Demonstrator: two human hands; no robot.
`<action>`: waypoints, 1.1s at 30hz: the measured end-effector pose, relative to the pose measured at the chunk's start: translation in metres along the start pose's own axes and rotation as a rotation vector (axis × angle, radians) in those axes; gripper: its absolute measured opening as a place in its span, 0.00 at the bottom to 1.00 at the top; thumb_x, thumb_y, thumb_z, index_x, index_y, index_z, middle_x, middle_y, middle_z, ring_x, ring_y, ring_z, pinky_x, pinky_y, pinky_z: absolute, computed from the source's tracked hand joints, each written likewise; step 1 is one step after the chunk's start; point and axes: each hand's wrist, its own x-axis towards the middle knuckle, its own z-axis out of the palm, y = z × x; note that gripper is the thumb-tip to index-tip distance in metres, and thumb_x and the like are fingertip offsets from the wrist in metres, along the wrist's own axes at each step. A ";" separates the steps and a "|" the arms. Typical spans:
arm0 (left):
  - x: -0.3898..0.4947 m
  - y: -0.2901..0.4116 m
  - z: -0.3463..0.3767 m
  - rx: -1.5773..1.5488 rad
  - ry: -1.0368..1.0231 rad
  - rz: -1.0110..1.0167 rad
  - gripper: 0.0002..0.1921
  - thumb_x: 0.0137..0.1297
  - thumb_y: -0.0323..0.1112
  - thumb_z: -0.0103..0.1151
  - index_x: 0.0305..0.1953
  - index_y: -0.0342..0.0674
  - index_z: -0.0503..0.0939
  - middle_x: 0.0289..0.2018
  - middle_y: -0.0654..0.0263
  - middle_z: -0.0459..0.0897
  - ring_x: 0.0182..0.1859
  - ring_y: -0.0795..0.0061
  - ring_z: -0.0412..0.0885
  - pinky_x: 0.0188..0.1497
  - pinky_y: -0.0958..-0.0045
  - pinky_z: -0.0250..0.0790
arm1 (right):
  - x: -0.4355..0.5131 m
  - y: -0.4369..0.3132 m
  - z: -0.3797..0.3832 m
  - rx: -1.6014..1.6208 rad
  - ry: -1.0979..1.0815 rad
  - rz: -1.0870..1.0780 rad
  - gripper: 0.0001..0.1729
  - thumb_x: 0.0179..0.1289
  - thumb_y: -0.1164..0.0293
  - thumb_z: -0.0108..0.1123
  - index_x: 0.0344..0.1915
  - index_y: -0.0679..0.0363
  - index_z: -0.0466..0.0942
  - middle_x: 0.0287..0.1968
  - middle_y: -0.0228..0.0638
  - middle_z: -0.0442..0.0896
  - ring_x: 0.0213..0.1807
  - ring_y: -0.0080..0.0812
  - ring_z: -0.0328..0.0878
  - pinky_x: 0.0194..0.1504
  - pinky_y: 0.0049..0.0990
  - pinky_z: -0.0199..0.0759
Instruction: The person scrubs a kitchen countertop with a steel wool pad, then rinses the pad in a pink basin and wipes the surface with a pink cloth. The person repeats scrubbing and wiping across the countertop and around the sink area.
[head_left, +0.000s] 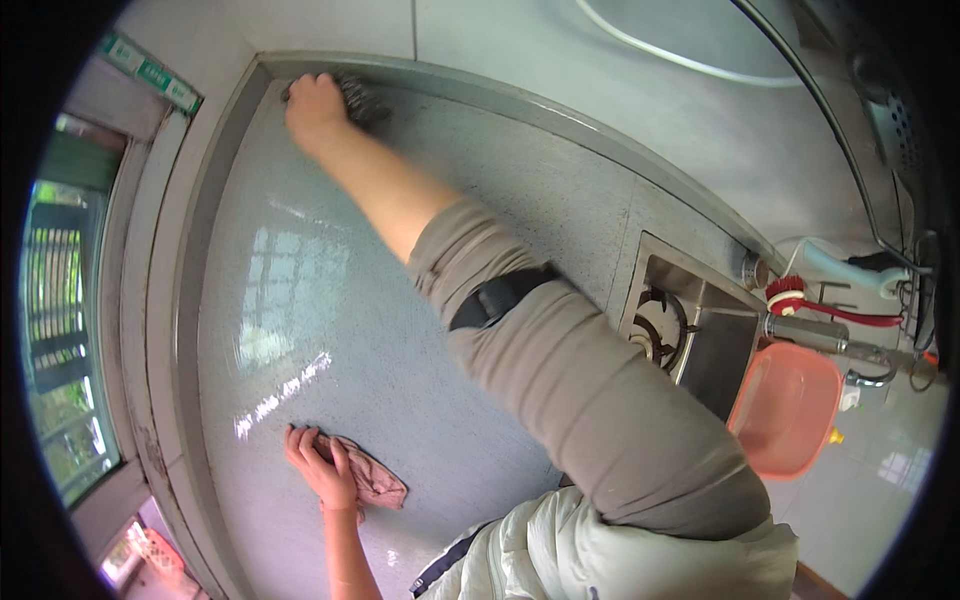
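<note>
My right hand (316, 112) reaches to the far left corner of the grey speckled countertop (360, 330). It presses on a dark, crumpled cloth or scouring pad (363, 101), too blurred to tell which, close to the raised back edge. Nearer my body, my left hand (322, 465) rests on the counter, fingers over a folded pink cloth (377, 480). Part of that cloth is hidden under the palm. A wet sheen and window reflections show on the counter between the two hands.
A raised rim (196, 300) borders the counter beside the window (67, 337). To the right lie a recessed gas burner (660, 330), a pink plastic basin (787, 412), a red-handled brush (787, 296) and a faucet (874, 379). A black cable (832, 120) hangs at upper right.
</note>
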 end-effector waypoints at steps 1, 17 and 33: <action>0.001 -0.001 0.000 -0.014 -0.014 -0.002 0.16 0.58 0.27 0.55 0.48 0.35 0.69 0.54 0.50 0.66 0.63 0.45 0.59 0.64 0.51 0.52 | -0.009 0.004 0.002 -0.060 -0.016 -0.054 0.11 0.59 0.68 0.48 0.35 0.60 0.78 0.40 0.36 0.79 0.47 0.37 0.72 0.46 0.35 0.64; -0.005 -0.013 0.009 0.078 -0.001 0.091 0.17 0.65 0.29 0.50 0.53 0.32 0.65 0.57 0.46 0.63 0.62 0.46 0.59 0.63 0.52 0.52 | -0.466 0.334 -0.232 -0.554 -0.249 0.962 0.15 0.57 0.69 0.53 0.44 0.57 0.78 0.45 0.38 0.73 0.50 0.40 0.71 0.47 0.38 0.70; -0.005 -0.015 0.009 0.060 -0.023 0.067 0.15 0.66 0.31 0.48 0.51 0.32 0.67 0.57 0.46 0.62 0.62 0.48 0.58 0.64 0.56 0.53 | -0.364 0.207 -0.209 -0.065 -0.150 0.463 0.13 0.59 0.74 0.48 0.43 0.59 0.76 0.39 0.41 0.74 0.43 0.42 0.75 0.38 0.39 0.74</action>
